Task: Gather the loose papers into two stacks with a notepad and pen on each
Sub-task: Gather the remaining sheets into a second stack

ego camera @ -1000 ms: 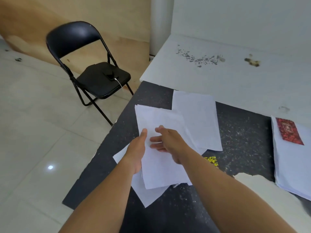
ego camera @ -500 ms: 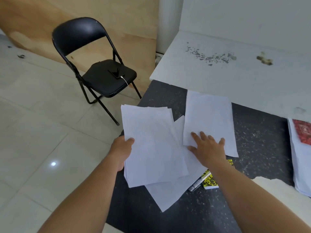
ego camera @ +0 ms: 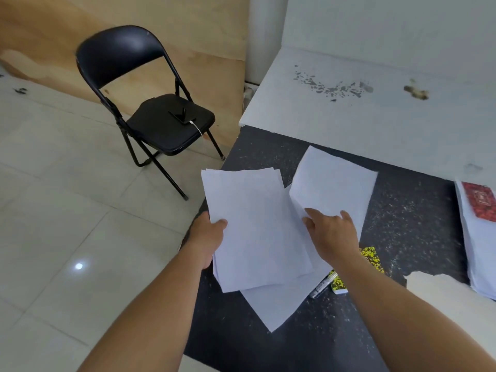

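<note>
**Left hand holds a sheaf, right hand lifts a loose sheet**

We see the left hand [ego camera: 208,238] pinching a sheaf of papers [ego camera: 255,226] by its left edge, thumb on top and the other fingers hidden beneath. The sheaf sits above the left border of the dark speckled table [ego camera: 408,224], partly overhanging the floor.

At about 2 o'clock from the sheaf lies a single sheet [ego camera: 335,183]. The right hand [ego camera: 332,234] is at its near edge, fingers loosely spread; the sheet's near left corner curls up against the fingertips, though we cannot tell whether it is gripped or only touched. Another sheet [ego camera: 273,304] lies on the table under the sheaf, its corner pointing toward 6 o'clock.

Just beside the right wrist, at 4 o'clock from the sheaf, a yellow-and-black notepad [ego camera: 371,260] shows on either side of the forearm, with a pen [ego camera: 322,287] lying touching its near end.

At the far 3 o'clock edge of the table rests a second stack of papers [ego camera: 480,253] with a red notepad [ego camera: 483,201] on top.

Off the table at 10 o'clock stands a black folding chair [ego camera: 161,124] on the tiled floor, a phone [ego camera: 179,115] on its seat.
</note>
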